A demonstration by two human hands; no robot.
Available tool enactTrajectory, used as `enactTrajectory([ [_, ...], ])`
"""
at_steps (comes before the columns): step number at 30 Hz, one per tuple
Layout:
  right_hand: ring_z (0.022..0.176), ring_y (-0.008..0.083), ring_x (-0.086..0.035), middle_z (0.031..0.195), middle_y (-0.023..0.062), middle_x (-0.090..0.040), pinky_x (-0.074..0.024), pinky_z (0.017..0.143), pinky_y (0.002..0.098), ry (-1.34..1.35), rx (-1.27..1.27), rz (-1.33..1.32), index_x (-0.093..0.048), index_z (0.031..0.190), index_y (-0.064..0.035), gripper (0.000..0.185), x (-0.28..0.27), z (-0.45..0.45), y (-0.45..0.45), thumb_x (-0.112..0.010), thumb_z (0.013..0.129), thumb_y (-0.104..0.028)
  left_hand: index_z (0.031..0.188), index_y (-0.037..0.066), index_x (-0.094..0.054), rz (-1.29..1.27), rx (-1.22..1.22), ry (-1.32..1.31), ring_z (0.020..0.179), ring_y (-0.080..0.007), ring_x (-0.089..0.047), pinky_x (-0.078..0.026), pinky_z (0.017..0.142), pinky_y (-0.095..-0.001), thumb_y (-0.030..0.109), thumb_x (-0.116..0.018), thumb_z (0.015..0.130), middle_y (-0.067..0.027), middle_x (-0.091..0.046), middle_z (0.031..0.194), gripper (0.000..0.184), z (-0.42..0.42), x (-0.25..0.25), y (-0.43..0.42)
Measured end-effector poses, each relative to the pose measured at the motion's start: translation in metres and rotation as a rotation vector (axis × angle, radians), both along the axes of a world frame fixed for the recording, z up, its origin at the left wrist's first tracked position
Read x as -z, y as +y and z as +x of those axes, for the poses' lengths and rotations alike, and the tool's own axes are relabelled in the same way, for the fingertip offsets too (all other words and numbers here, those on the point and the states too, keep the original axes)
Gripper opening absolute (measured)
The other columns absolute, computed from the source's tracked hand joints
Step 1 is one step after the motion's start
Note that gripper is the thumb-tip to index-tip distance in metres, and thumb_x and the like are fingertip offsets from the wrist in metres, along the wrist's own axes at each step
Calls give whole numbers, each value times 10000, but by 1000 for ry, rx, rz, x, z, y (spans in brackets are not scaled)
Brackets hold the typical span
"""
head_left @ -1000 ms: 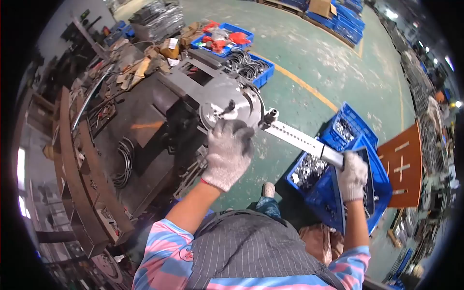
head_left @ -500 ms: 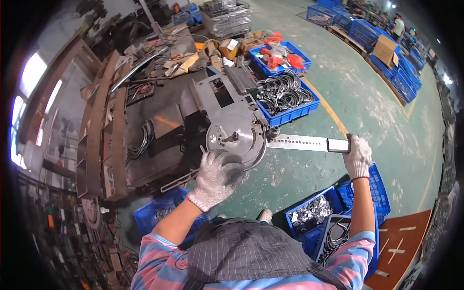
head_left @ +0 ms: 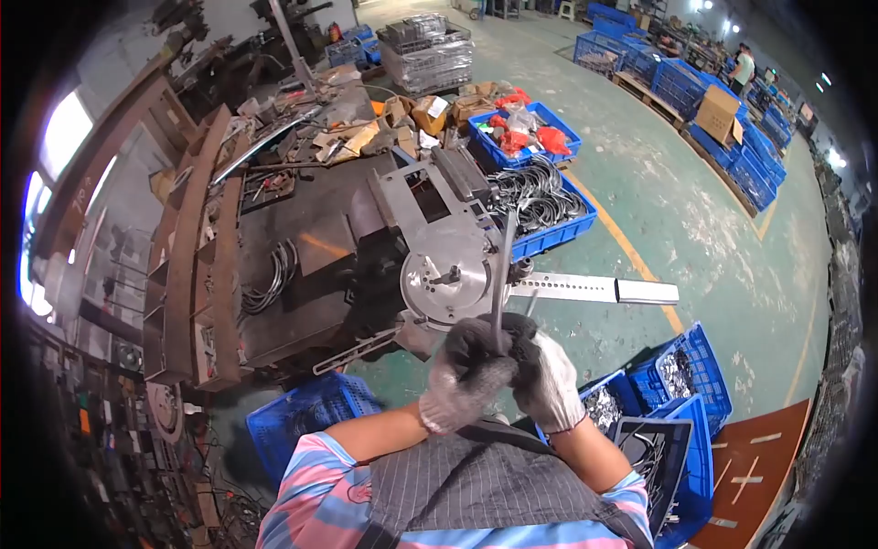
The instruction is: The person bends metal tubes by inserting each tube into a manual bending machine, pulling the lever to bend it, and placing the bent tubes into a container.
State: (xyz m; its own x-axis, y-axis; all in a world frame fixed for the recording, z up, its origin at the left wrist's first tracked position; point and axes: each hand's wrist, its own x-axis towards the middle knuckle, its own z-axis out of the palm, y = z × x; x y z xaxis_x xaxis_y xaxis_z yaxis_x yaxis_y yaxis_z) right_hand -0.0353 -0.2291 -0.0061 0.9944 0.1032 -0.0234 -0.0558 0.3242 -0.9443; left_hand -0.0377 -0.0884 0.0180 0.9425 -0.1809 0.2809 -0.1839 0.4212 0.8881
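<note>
Both gloved hands meet in front of my apron, fingers closed around the lower end of a thin metal strip point(head_left: 505, 274). My left hand point(head_left: 468, 373) is on its left side and my right hand point(head_left: 546, 375) presses in from the right. The strip stands upright with a slight bend; its lower end is hidden in the gloves. Just beyond is a bending machine point(head_left: 430, 220) with a round disc point(head_left: 439, 291). Its perforated lever arm point(head_left: 572, 287) reaches right, and neither hand touches its handle point(head_left: 647, 292).
Behind the strip, a blue crate point(head_left: 553, 240) holds many curved metal pieces. Several bent pieces point(head_left: 273, 274) lie on the dark bench point(head_left: 274, 334). Blue crates point(head_left: 700, 361) with small metal parts stand low right; another crate point(head_left: 306, 412) sits low left. A person point(head_left: 743, 69) is far off.
My right hand has left the lever handle and my left hand has left the disc. Both have come together near my body, with the metal strip now held up between them.
</note>
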Motion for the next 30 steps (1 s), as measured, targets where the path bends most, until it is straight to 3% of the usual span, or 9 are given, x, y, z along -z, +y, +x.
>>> enactTrajectory([
  [3,585,123,-588,718,56,-615,-505,560,274,332,40,288,-656,1054,19,354,-24,12,-5,-504,1045,-300,1328,17,-437,75,-218,81,914,-196,-641,-541,797,-305,-31,-637,879,-134,-588,1198,493,2,-15,16],
  [5,559,107,-561,689,40,-583,-499,517,272,314,45,99,-662,1015,21,371,-21,18,-10,-492,1047,-308,1492,3,-302,134,-362,-59,1178,-245,-570,-494,995,-352,135,-615,961,-160,-526,1343,630,7,-21,45],
  [8,492,119,-547,683,49,-601,-467,443,255,337,-37,-64,-650,986,2,352,-25,30,-11,-486,1044,-303,1146,-7,-603,452,-777,-293,1018,-231,-618,-509,886,-383,165,-691,875,-150,-611,1142,333,18,-18,78],
  [10,439,102,-520,671,37,-606,-434,393,241,305,-84,-213,-655,937,-15,348,-21,37,-7,-485,1032,-304,1091,14,-639,682,-899,-426,1033,-255,-615,-500,901,-419,202,-735,833,-160,-607,1148,333,24,-35,80],
  [12,427,100,-507,666,36,-603,-418,386,239,378,-80,-218,-661,927,-18,347,-16,47,-7,-485,1027,-300,1059,115,-681,1158,-628,-932,1085,-309,-581,-460,917,-524,304,-780,763,-134,-607,1188,365,17,-28,81],
  [16,391,101,-467,641,32,-586,-367,361,245,469,-65,-241,-675,902,-14,355,-14,56,-10,-494,1011,-300,1095,341,-677,1372,-656,-960,1257,-386,-477,-301,1090,-637,464,-772,745,-110,-552,1314,383,11,-23,79],
  [21,369,103,-445,579,21,-549,-337,349,255,451,-58,-254,-675,858,-14,373,-22,64,-8,-524,1010,-320,988,255,-678,1484,-448,-891,1161,-306,-552,-288,1121,-624,404,-786,709,-68,-623,1202,335,25,-29,69],
  [24,363,105,-441,570,30,-554,-335,347,255,454,-60,-291,-668,841,-20,392,-23,68,-7,-520,1017,-337,854,201,-693,1365,-299,-867,911,-222,-624,-330,1113,-583,279,-797,642,4,-617,777,249,34,-6,60],
  [30,476,97,-526,640,36,-614,-389,408,267,409,-137,-552,-689,898,-30,436,-25,70,-11,-539,1009,-425,860,170,-659,1302,-398,-691,1047,-291,-577,-381,1064,-567,246,-815,649,-37,-622,973,274,37,8,59],
])
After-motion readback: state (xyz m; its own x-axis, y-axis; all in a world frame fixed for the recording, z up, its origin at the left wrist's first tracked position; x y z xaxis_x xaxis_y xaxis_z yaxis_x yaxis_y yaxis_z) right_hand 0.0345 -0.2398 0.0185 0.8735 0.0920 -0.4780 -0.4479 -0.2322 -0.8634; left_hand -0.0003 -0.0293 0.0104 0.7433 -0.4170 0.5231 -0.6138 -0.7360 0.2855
